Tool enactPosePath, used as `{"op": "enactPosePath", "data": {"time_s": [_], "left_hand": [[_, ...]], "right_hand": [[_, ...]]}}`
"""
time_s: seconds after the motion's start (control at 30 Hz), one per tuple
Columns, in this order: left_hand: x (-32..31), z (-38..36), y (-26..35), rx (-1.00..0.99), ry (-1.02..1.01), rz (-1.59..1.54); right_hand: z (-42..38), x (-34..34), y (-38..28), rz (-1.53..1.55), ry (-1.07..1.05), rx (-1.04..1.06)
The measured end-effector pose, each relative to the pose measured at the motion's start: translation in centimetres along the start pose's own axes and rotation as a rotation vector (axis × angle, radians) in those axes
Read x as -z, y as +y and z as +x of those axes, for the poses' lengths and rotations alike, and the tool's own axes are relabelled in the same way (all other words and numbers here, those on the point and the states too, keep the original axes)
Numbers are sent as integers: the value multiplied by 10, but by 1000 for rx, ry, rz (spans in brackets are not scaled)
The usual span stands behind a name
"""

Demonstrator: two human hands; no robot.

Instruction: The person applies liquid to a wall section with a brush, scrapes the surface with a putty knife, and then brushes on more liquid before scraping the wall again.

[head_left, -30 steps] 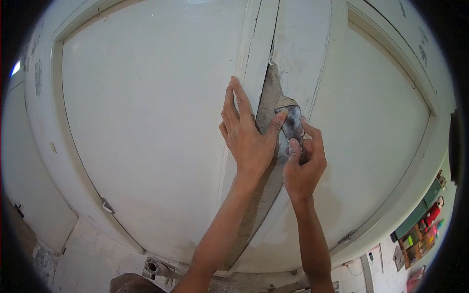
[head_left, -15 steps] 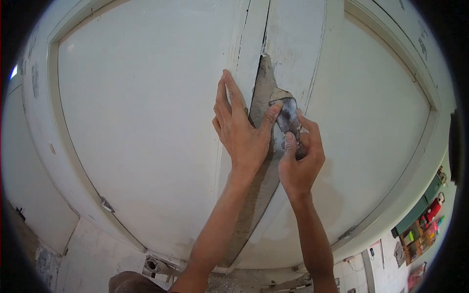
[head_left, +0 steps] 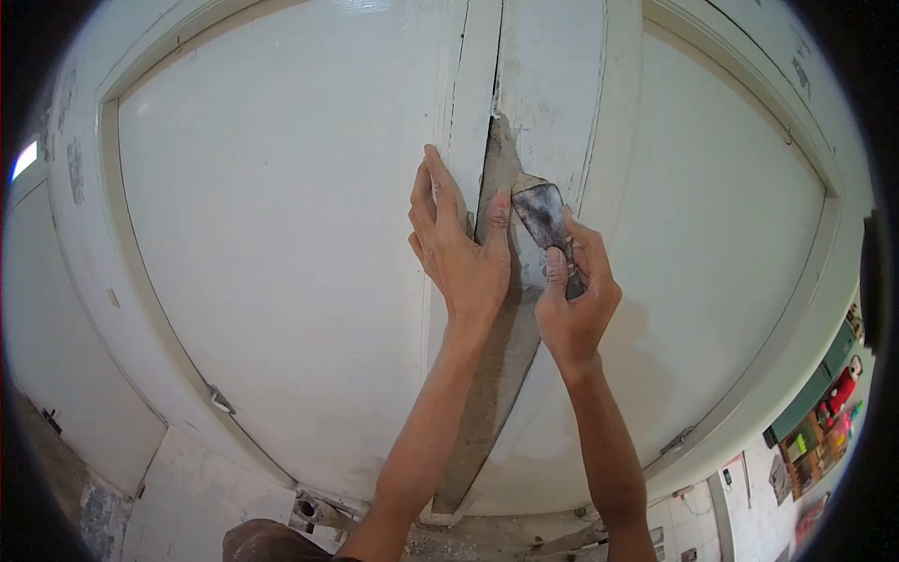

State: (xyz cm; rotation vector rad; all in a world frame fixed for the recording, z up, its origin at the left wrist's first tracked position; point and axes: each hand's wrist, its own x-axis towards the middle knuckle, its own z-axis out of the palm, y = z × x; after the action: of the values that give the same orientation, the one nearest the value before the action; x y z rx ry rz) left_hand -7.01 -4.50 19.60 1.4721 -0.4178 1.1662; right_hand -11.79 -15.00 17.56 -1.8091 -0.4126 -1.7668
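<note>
My right hand (head_left: 579,295) grips a putty knife (head_left: 540,215), thumb on the near side, its dark, smeared blade pointing up and to the left. The blade's tip meets the peeling edge of white paint (head_left: 532,180) on the post between two doors. Beside it, bare grey cement (head_left: 499,155) shows in a long strip that runs down behind my wrists. My left hand (head_left: 464,253) lies against the left door's edge, fingers stretched upward. Its thumb reaches over the cement strip, close to the blade but apart from it.
White door panels stand on the left (head_left: 272,234) and right (head_left: 702,244), each with a metal latch low down. A pipe end (head_left: 307,509) lies at the floor. Shelves with colourful items (head_left: 819,440) are at the far right.
My left thumb has moved off the blade to the left. The putty knife still rests at the paint edge in my right hand. The whole view has shifted slightly.
</note>
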Motion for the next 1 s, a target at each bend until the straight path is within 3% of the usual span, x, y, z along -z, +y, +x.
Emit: {"op": "enactPosePath", "data": {"time_s": [0.1,0.2,0.6,0.93,1.0], "left_hand": [[0,0,3,5,24,-23],[1,1,1,-5,32,-90],[8,2,-7,-65,-64,-131],[-2,0,4,-28,33,-69],[-3,1,5,-33,59,-78]], "right_hand": [[3,9,-10,45,-87,-182],[7,8,-9,114,-140,-101],[5,20,-9,-62,-90,-115],[6,20,-14,-111,-89,-36],[-5,16,-15,-112,-260,-88]]}}
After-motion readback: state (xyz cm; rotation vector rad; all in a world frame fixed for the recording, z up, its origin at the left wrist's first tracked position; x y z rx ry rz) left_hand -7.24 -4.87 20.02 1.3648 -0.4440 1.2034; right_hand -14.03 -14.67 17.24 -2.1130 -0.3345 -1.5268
